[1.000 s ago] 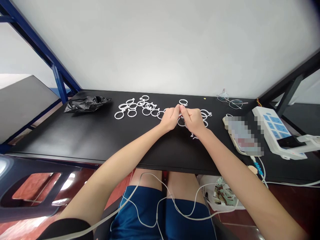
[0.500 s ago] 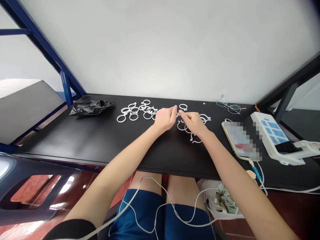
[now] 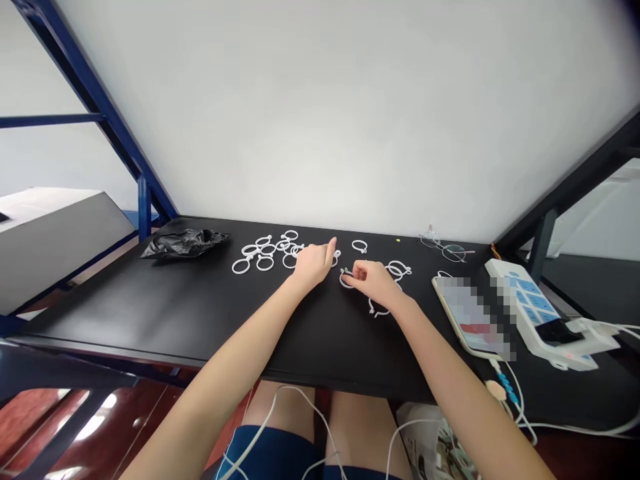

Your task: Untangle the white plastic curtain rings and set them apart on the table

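Note:
Several white plastic rings (image 3: 265, 257) lie scattered on the black table (image 3: 150, 300). My left hand (image 3: 314, 262) rests at the right edge of that cluster with its fingers curled and the forefinger raised; whether it holds a ring is hidden. My right hand (image 3: 373, 280) is pinched on a white ring (image 3: 346, 279) lying just left of it on the table. More white rings (image 3: 400, 269) lie behind my right hand, and one open ring (image 3: 379, 309) sits by my right wrist. A single ring (image 3: 359, 247) lies farther back.
A crumpled black bag (image 3: 184, 243) lies at the back left. Glasses (image 3: 445, 249) sit at the back right. A phone (image 3: 470, 313), a white power strip (image 3: 537, 310) and cables occupy the right side. Blue frame bars (image 3: 100, 113) rise on the left.
My hands have come apart: the left has moved left toward the ring cluster, the right has lowered to the table with a ring pinched. The camera has tilted up.

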The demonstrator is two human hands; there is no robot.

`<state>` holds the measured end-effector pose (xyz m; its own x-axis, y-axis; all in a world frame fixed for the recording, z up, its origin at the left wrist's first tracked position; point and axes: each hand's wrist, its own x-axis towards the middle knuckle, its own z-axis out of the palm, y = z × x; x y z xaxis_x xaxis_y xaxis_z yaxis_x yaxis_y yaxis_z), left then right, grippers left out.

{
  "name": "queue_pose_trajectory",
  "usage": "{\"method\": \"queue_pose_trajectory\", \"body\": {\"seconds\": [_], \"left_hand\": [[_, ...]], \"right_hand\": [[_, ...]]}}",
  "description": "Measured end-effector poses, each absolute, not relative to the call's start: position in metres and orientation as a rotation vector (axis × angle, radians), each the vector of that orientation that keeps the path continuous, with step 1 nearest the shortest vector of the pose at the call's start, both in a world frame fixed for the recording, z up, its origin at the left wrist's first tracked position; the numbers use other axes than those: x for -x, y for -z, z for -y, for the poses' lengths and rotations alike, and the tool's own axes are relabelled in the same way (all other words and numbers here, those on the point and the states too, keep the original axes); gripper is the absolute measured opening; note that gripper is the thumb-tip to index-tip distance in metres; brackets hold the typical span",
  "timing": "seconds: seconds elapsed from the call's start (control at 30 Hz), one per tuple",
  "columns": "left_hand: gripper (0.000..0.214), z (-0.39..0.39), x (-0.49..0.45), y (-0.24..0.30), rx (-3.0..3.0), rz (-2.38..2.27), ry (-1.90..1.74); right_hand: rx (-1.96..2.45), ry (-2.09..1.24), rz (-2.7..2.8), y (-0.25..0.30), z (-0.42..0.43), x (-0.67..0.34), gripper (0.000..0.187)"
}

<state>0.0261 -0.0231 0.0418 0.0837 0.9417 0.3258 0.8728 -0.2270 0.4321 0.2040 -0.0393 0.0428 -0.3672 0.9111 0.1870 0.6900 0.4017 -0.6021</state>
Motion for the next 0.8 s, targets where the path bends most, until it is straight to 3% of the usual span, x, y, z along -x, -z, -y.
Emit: {"method": "queue_pose_trajectory", "body": {"seconds": [0.57, 0.8], "left_hand": [[0.064, 0.019, -0.021, -0.041, -2.182, -2.078, -0.912], [0.067, 0.014, -0.013, -0.042, -2.089, -2.128, -0.823]], "right_hand": [[1.332, -0.463, 2.183, -0.033, 0.035, -0.205, 0.016], [1.339, -0.363, 2.154, -0.033, 0.034, -0.206, 0.021]]}}
